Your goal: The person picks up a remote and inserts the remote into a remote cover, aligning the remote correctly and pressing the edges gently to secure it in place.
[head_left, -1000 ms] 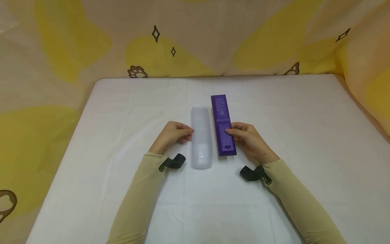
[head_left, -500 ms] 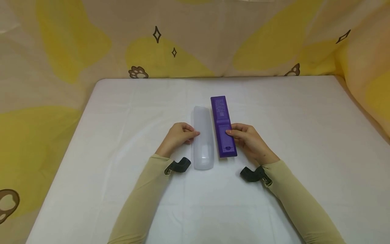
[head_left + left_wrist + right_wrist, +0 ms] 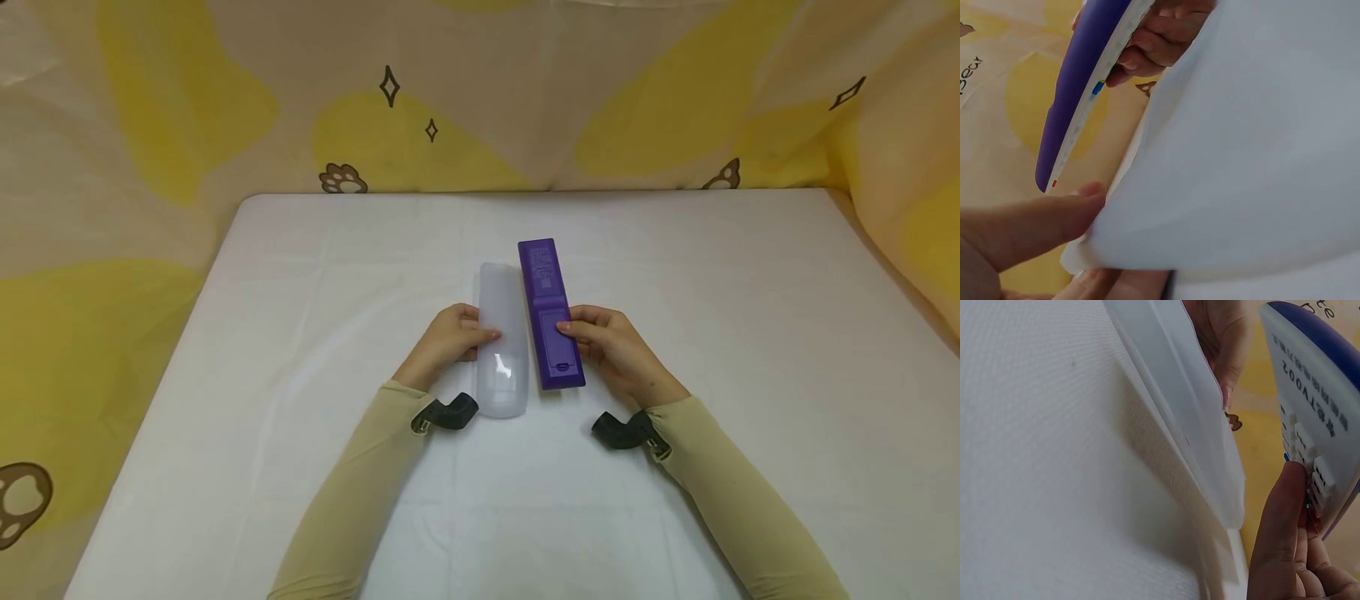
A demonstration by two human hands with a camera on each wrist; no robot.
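Note:
A purple remote lies back side up at the middle of the white table. My right hand grips its right edge near the lower end. In the right wrist view my thumb presses the remote's white button side. A translucent white cover sits just left of the remote, parallel to it. My left hand pinches the cover's left edge, thumb on top. In the left wrist view the cover fills the frame, with the remote beyond it.
A beige cloth with yellow patches and paw prints hangs behind and beside the table. Black wrist straps sit on both beige sleeves. Bare tabletop lies to the left, right and front of the hands.
My left hand has slid right onto the cover and its thumb now lies on top; the cover has shifted slightly toward the remote. The right hand and remote have barely moved.

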